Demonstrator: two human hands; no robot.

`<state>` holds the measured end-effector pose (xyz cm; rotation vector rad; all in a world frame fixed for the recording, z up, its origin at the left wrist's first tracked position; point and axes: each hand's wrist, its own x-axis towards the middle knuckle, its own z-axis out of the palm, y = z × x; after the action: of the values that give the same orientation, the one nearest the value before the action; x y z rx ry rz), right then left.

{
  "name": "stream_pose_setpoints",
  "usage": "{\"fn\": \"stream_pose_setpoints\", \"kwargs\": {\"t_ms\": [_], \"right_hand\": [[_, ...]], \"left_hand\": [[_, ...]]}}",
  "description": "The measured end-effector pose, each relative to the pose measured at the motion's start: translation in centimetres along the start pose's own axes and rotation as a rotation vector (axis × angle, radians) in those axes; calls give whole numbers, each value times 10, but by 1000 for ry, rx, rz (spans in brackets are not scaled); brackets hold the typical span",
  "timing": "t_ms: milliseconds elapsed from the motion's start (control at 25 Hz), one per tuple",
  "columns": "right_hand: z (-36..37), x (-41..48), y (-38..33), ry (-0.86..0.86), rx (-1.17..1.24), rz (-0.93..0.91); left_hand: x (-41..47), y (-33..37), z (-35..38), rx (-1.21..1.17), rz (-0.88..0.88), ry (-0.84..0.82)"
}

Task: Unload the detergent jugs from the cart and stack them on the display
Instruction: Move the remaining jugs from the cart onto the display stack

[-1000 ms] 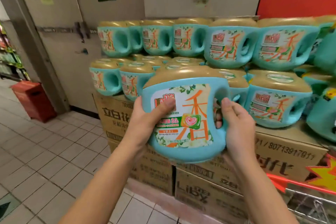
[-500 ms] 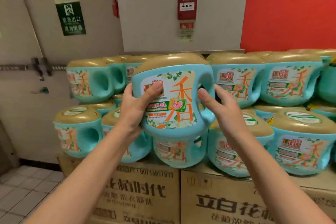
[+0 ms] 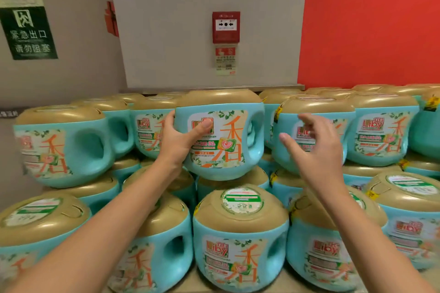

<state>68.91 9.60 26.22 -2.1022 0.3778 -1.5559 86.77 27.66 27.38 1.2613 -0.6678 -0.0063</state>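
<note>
- Left hand [image 3: 181, 147] grips jug [image 3: 228, 140] by its left side; jug sits in top row on rounded lids [image 3: 238, 175].
- Right hand [image 3: 314, 150] loose, off jug.
- Risk: one-sided hold, jug may tip forward.

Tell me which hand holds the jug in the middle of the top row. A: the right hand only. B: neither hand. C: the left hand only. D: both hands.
C: the left hand holds the jug by its left side, thumb across the label, while the right hand hovers apart from it, fingers spread, holding nothing.
</note>
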Motion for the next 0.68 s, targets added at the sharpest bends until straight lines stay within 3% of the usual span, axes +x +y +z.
{"fn": "stream_pose_setpoints", "kwargs": {"t_ms": [80, 280, 440, 680], "right_hand": [[-12, 11, 23, 118, -62, 39], [-18, 14, 60, 44, -124, 289], [-18, 17, 74, 15, -88, 296], [-17, 18, 78, 18, -75, 279]], "left_hand": [[13, -11, 5, 20, 10, 12], [29, -36, 14, 63, 11, -68], [38, -36, 15, 99, -24, -196], [31, -29, 10, 259, -16, -226]]}}
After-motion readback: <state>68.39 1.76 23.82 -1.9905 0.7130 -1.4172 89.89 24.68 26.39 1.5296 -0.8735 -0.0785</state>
